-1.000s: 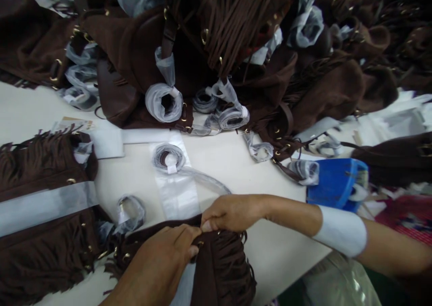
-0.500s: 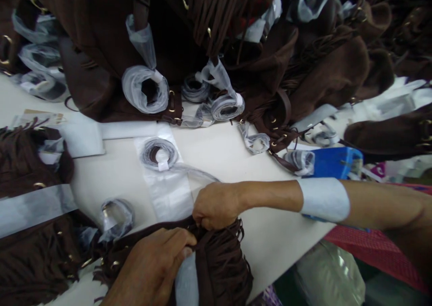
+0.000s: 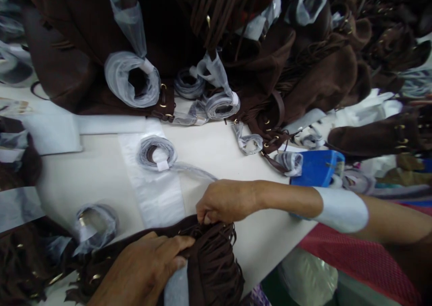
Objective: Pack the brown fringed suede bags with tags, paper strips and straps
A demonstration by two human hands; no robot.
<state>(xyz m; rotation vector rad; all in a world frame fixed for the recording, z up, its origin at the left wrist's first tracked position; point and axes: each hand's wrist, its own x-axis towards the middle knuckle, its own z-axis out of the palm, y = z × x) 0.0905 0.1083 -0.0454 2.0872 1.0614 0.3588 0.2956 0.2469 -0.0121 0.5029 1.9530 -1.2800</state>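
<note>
A dark brown fringed bag (image 3: 219, 265) lies at the near edge of the table, with a pale wrapping strip (image 3: 177, 285) across it. My left hand (image 3: 145, 263) grips the bag from the left, its thumb by the strip. Closed in a pinch, my right hand (image 3: 226, 201) holds the bag at its upper edge; the fingertips are partly hidden. A strap coil wrapped in clear film (image 3: 157, 154) rests beyond the hands, its tail running toward my right hand. Beneath the coil is a flat clear plastic bag (image 3: 158, 198).
Large brown bags (image 3: 67, 72) with film-wrapped straps line the far side. Another wrapped ring (image 3: 96, 227) lies at left, beside more fringed pieces (image 3: 30, 252). A blue holder (image 3: 313, 166) stands at right. Below the table edge are a red mesh (image 3: 357, 256) and a clear plastic bundle (image 3: 307, 276).
The view has shifted slightly, so most things sit further left. My right hand has moved a little to the right relative to the bag, still pinched. My left hand stays on the bag.
</note>
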